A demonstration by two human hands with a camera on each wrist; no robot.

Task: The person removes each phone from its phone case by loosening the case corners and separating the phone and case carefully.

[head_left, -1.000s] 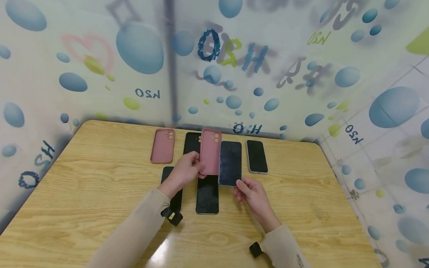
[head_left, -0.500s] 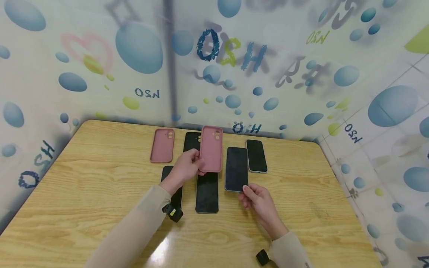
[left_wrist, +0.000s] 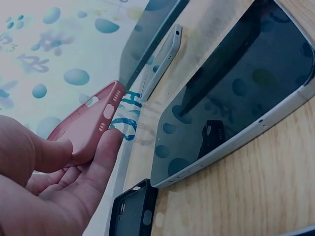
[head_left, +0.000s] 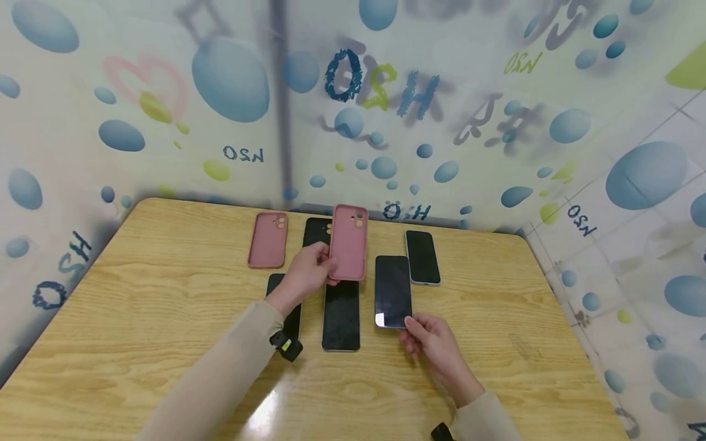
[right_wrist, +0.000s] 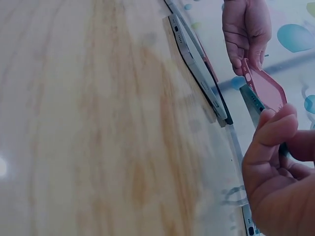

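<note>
My left hand (head_left: 309, 272) pinches a pink phone case (head_left: 349, 245) at its lower left, thumb on the inner face. The case is raised, its hollow side and camera cutouts facing me. To its right, my right hand (head_left: 438, 346) holds a dark-screened smartphone (head_left: 393, 291) by the lower right corner, thumb on top. A gap separates the held phone from the case. In the left wrist view, fingers (left_wrist: 106, 152) support the pink case (left_wrist: 93, 125) from behind. The right wrist view has the right hand (right_wrist: 280, 172) partly covering the phone it grips.
Below the raised case lies a smartphone (head_left: 341, 318); another (head_left: 291, 321) is partly under the left forearm. A black phone case (head_left: 316, 231) sits behind the left hand. Another pink case (head_left: 267, 240) lies back left, a smaller phone (head_left: 423, 257) back right. A patterned wall backs the table.
The right hand has drawn its phone rightward and toward me, away from the pink case. The left hand has lifted the case slightly farther up. Both grips stay the same.
</note>
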